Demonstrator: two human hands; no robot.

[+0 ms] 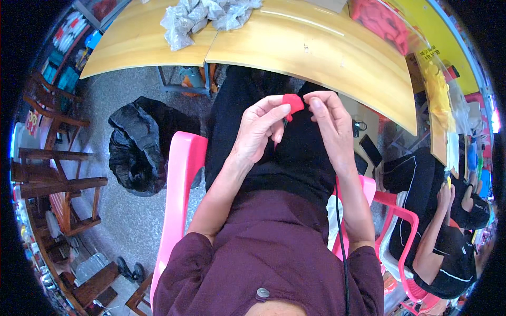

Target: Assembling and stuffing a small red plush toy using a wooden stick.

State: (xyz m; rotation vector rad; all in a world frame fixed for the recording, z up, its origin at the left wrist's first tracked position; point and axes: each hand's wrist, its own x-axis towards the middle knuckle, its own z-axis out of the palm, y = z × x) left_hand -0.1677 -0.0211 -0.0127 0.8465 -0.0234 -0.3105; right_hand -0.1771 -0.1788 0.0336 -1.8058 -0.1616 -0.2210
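Above my lap, my left hand point(258, 127) pinches a small red piece point(293, 102), seemingly soft cloth, between thumb and forefinger. A narrow red bit hangs below those fingers. Just to the right, my right hand point(331, 117) has its thumb and forefinger pressed together close to the red piece's edge. What that pinch holds, if anything, is too small to make out. Both hands are held in the air, on the near side of the table edge.
A pale wooden table point(253, 45) curves ahead, with crumpled clear plastic bags point(205, 18) on it. Pink material point(382, 21) lies at its far right. A black bag point(138, 147) stands on the floor at left. At right, another person point(440, 237) works near yellow material point(437, 95).
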